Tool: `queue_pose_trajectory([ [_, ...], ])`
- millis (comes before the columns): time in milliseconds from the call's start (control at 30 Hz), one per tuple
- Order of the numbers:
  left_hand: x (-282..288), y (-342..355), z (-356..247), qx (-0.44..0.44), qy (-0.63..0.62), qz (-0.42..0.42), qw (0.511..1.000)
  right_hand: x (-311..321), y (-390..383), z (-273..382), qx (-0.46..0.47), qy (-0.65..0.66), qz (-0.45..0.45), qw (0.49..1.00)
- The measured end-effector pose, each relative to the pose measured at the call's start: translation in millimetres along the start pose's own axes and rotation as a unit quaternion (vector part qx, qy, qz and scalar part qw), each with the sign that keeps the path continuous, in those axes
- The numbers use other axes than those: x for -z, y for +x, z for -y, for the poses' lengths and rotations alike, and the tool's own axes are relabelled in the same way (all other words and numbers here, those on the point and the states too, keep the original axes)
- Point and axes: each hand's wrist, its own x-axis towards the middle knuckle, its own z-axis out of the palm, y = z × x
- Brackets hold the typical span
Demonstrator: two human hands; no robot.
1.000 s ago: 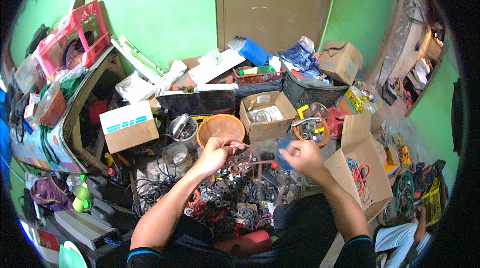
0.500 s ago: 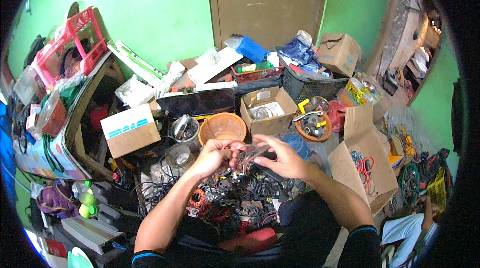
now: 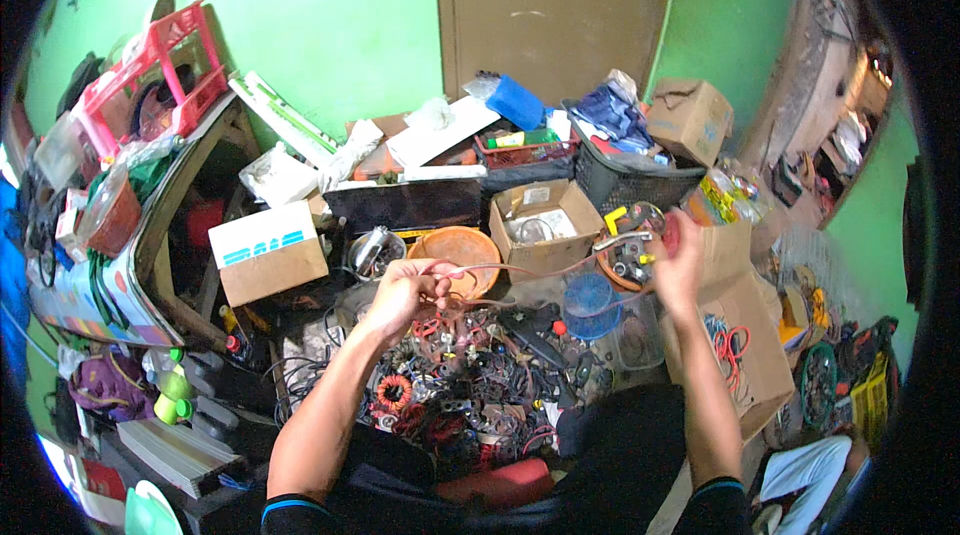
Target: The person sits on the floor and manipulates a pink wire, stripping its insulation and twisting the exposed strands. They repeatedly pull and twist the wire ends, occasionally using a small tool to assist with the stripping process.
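A thin reddish-brown cable (image 3: 492, 266) is stretched between my two hands, in two loose strands. My left hand (image 3: 408, 297), near the orange basin (image 3: 455, 245), is closed in a pinch on one end. My right hand (image 3: 678, 267) is raised beside the open cardboard box on the right, its fingers closed around the other part of the cable; motion blurs it a little. Below the cable spreads a heap of wires and small electrical parts (image 3: 470, 385), with an orange wire coil (image 3: 394, 393) among them.
An open cardboard box (image 3: 725, 245) with red and blue cords stands right. A blue round basket (image 3: 590, 303), a smaller carton (image 3: 550, 200) and a parts-filled orange bowl (image 3: 625, 277) lie beyond the heap. At lower right, part of another person (image 3: 805, 480) shows.
My hands were close together over the heap with the bunched cable. My right hand has moved away to the right and up, drawing the cable out lengthwise.
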Motion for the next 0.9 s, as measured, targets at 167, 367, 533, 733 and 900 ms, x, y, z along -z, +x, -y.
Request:
queue_pose_trajectory([
  [167,-46,-6,1,0.041,0.008,0.086,0.995,-55,-53,105,0.139,0.098,0.364,0.916],
  [367,-16,2,0,0.001,0.000,0.043,0.999,-35,-10,40,-0.116,0.169,0.210,0.956],
  [533,-23,10,6,-0.052,0.319,0.120,0.939,-17,-7,-8,-0.056,0.037,0.080,0.995],
  [733,30,19,21,-0.087,0.602,-0.055,0.792,-2,-7,28,-0.108,0.176,-0.001,0.978],
  [900,79,12,31,-0.096,0.610,-0.168,0.768,35,24,-50,-0.161,0.224,-0.266,0.924],
])
